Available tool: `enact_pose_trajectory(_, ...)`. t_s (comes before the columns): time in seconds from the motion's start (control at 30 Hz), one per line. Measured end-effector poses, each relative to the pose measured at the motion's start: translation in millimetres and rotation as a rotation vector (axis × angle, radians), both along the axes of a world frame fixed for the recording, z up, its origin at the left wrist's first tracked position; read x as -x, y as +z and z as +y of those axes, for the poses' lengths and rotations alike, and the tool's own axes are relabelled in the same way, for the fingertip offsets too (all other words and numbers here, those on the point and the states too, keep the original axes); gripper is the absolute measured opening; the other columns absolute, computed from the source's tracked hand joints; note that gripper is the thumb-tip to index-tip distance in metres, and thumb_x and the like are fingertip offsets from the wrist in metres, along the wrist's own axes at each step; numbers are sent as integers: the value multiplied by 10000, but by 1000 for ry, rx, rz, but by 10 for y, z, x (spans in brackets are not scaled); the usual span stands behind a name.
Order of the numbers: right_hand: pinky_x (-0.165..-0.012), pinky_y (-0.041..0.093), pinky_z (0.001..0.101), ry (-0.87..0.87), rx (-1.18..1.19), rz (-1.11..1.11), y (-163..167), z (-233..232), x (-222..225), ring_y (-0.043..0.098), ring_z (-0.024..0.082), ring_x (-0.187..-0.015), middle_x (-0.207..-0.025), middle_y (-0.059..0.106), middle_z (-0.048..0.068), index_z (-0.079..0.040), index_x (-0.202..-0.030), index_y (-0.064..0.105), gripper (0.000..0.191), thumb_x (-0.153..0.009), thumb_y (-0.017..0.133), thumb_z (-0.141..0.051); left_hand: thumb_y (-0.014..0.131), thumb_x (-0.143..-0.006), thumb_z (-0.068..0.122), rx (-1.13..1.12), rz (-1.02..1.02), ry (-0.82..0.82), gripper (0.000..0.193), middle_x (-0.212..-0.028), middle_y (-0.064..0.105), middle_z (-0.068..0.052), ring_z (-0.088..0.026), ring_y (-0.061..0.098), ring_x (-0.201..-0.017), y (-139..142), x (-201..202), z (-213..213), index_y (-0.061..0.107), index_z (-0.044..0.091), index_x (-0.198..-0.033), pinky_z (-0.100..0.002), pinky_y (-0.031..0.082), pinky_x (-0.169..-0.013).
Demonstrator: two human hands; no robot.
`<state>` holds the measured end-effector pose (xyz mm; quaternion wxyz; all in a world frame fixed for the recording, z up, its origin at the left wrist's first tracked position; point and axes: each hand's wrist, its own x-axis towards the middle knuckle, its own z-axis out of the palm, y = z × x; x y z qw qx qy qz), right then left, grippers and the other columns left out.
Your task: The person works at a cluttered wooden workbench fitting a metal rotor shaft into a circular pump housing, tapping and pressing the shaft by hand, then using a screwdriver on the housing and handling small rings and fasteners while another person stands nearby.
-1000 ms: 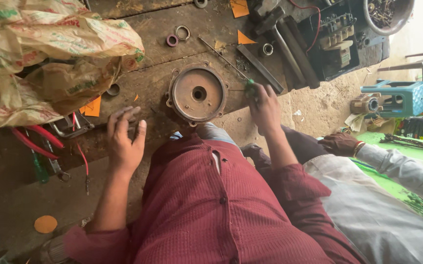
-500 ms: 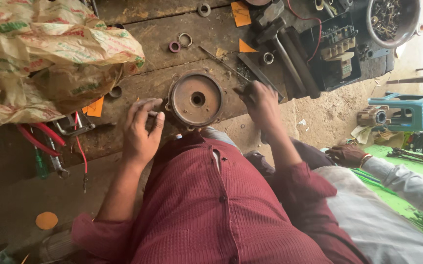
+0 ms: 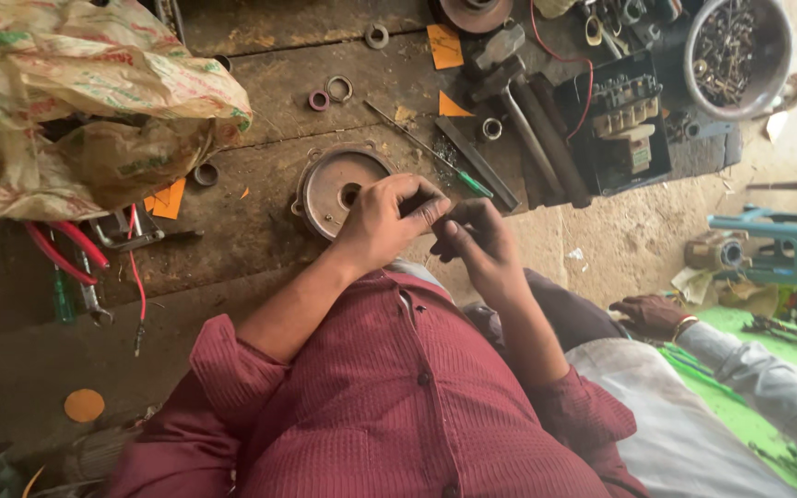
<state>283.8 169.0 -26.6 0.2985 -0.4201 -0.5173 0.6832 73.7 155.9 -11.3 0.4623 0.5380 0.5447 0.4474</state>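
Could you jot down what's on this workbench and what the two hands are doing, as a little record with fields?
Setting: worn, dark wooden workbench seen from above
Left hand: over the round grey metal end cover with a centre hole, fingertips meeting the other hand
Right hand: fingers curled, pinching something too small to identify
Beside the hands: green-handled screwdriver, flat dark metal bar
Left side: crumpled tan plastic bag, red-handled pliers
Top right: round metal bowl of screws
Another person: a hand with a bangle, resting apart
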Motion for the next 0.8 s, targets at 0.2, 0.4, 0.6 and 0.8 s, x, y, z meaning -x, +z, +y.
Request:
enact_pose_trajectory(0.2,-557,372,224,53,525,326,21,22,-85,456,67,-661,-936,607,38,-76,-1253,527,230,-1081,573,-222,711,-929,209,-130,42,-8,171,-977,721,-81,-212,720,-956,-175,11,-87,747,70,-1021,-351,566,-839)
enact_pose_trajectory(0.4,-738,492,339,118,-610,-485,-245,119,40,604,238,-885,-1051,647,103,-109,-1305,614,228,-1095,591,-195,652,-1013,403,-23,747,426,367,-1303,599,-130,-364,521,-1251,-604,242,-53,640,149,-1277,-556,399,-1065)
enact_pose_trajectory(0.6,-761,550,417,102,-804,-582,-520,272,312,688,348,-895,-1043,671,148,-82,-1290,633,318,-988,678,-170,583,-1052,497,-20,1044,576,645,-1581,379,-196,-419,408,-1407,-904,101,-157,442,111,-1549,-599,349,-1124)
enact_pose_trajectory(0.8,-765,558,437,94,-870,-662,-555,260,394,696,369,-897,-1010,678,148,-96,-1297,668,325,-981,692,-166,579,-1052,464,15,1028,594,616,-1593,381,-171,-405,433,-1403,-925,81,-145,456,117,-1546,-583,374,-1116)
